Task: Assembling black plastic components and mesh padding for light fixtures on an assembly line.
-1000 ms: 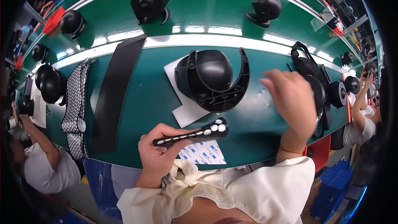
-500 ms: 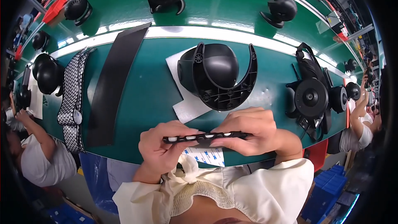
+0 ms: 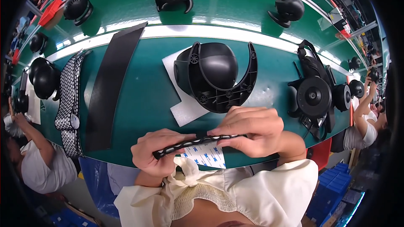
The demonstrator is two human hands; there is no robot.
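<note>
Close to my body, a thin black strip with white oval spots (image 3: 190, 143) is held edge-on, bending a little. My left hand (image 3: 156, 149) pinches its left end, and my right hand (image 3: 253, 131) has its right part between thumb and fingers. Below the strip hangs a white sheet with blue print (image 3: 205, 156); whether it joins the strip I cannot tell. Ahead of my hands lies a rounded black housing with a U-shaped ribbed stand (image 3: 221, 73), on a piece of white foam (image 3: 183, 111).
At left lie a long black strip (image 3: 110, 86) and a black-and-white dotted band (image 3: 69, 101). More black units (image 3: 313, 96) stand at right and on the green conveyor (image 3: 235, 12) beyond the white rail. Other people (image 3: 46, 159) sit at both sides.
The held strip has tilted, its left end dropping toward me as my left hand moved left and down. More of the printed sheet shows below it. Both hands still grip.
</note>
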